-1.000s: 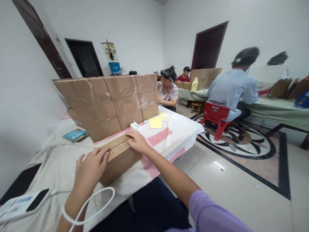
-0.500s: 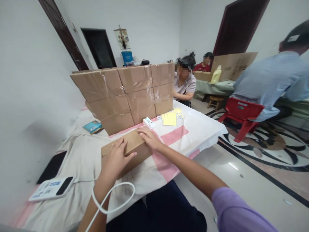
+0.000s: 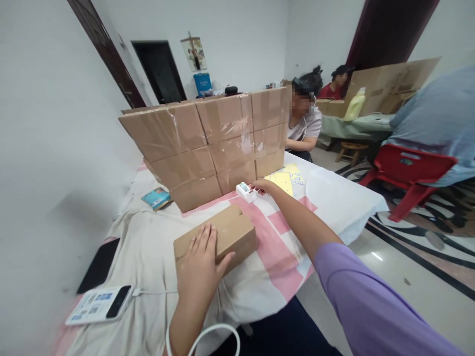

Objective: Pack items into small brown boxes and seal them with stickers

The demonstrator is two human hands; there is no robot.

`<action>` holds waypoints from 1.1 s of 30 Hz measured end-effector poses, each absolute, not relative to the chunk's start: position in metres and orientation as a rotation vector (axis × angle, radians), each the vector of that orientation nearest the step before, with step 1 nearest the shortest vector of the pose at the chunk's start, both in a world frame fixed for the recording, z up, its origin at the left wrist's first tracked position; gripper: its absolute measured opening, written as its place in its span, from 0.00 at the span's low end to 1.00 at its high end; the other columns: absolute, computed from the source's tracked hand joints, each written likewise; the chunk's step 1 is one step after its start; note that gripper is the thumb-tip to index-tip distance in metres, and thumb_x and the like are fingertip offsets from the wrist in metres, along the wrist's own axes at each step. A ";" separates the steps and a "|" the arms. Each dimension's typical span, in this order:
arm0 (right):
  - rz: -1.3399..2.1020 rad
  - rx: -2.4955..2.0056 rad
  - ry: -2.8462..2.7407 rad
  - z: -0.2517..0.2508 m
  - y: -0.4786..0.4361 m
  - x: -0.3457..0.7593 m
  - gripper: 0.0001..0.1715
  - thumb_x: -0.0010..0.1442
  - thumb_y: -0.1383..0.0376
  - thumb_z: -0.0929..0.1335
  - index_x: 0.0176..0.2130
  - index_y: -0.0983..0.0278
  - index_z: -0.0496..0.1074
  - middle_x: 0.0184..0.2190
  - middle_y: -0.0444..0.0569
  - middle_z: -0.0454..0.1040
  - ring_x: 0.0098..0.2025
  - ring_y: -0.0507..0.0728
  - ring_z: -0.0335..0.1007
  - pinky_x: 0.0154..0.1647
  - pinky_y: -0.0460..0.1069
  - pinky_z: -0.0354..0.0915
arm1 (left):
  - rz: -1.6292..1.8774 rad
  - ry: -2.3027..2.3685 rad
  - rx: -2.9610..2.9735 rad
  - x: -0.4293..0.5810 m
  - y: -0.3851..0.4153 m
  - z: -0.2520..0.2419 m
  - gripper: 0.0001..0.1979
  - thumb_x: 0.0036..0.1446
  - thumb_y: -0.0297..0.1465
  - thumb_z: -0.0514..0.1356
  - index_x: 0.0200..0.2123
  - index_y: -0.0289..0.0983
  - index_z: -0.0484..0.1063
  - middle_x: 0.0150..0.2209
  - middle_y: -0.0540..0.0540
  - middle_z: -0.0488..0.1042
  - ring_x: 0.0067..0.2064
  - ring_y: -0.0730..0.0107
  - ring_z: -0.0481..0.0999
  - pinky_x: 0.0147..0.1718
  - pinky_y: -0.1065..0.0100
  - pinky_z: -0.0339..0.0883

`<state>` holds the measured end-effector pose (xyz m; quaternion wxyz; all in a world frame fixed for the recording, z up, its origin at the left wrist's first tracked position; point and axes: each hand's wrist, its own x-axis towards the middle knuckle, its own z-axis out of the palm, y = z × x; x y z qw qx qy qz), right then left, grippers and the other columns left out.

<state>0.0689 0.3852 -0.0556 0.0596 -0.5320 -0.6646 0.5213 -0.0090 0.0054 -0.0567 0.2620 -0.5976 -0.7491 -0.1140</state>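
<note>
Moved since the earlier frame: right hand (image 3: pixel 262 185), off the long cardboard box (image 3: pixel 232 225) and over to a little white gadget (image 3: pixel 246 193). Left hand (image 3: pixel 202 257) on the box lid as before, fingers flat and spread, not gripping. Right fingers bent beside the gadget; cannot tell, gripping or just near.

Box smooth, brown, shut on top, with a small notch in the far edge, resting on the tablecloth (image 3: pixel 334 198) in front of a tall wall of boxes (image 3: pixel 218 133). Wall three boxes high, all wrapped in shiny, crinkly clear tape. Gadget hard-looking and blocky. Nearby, flat yellow paper (image 3: pixel 284 182) and a shiny blue packet (image 3: pixel 156 199).

Tablecloth white and pink, full of wrinkles at the left. On it there, a white slab with a dark screen (image 3: pixel 98 305). Around the room, white walls, a red plastic chair (image 3: pixel 413 163), a wooden stool (image 3: pixel 351 151) and a shiny patterned floor (image 3: pixel 386 257).

Partly behind the wall of boxes, a seated person (image 3: pixel 306 126). Cut off at the right edge, a person in blue (image 3: pixel 441 113). Hard to name: a flat black thing (image 3: pixel 99 267).
</note>
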 end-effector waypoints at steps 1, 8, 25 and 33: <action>1.611 -1.642 -2.000 -0.055 0.388 0.064 0.14 0.68 0.59 0.69 0.47 0.68 0.72 0.39 0.47 0.74 0.33 0.51 0.72 0.33 0.47 0.71 | -0.304 -2.029 -1.607 -0.008 0.005 -0.056 0.36 0.60 0.48 0.61 0.62 0.28 0.66 0.65 0.35 0.67 0.62 0.48 0.72 0.57 0.51 0.72; 1.691 -1.761 -1.762 -0.059 0.384 0.044 0.12 0.64 0.60 0.70 0.36 0.67 0.71 0.24 0.43 0.67 0.22 0.49 0.64 0.22 0.46 0.68 | -0.330 -2.067 -1.600 -0.004 0.002 -0.056 0.34 0.63 0.47 0.57 0.63 0.28 0.65 0.66 0.36 0.66 0.64 0.51 0.69 0.60 0.52 0.68; 1.474 -1.439 -1.492 -0.093 0.342 0.064 0.12 0.64 0.58 0.65 0.37 0.66 0.67 0.19 0.43 0.68 0.21 0.53 0.73 0.24 0.45 0.73 | -0.451 -2.057 -1.615 -0.006 0.002 -0.057 0.32 0.65 0.48 0.54 0.63 0.30 0.65 0.64 0.35 0.68 0.64 0.50 0.70 0.59 0.52 0.66; 1.321 -1.579 -1.821 -0.101 0.335 0.111 0.21 0.59 0.52 0.70 0.27 0.66 0.69 0.13 0.47 0.65 0.19 0.62 0.71 0.19 0.50 0.62 | -0.386 -2.070 -1.597 -0.004 0.001 -0.053 0.33 0.65 0.48 0.53 0.63 0.30 0.65 0.65 0.35 0.68 0.62 0.51 0.72 0.58 0.52 0.68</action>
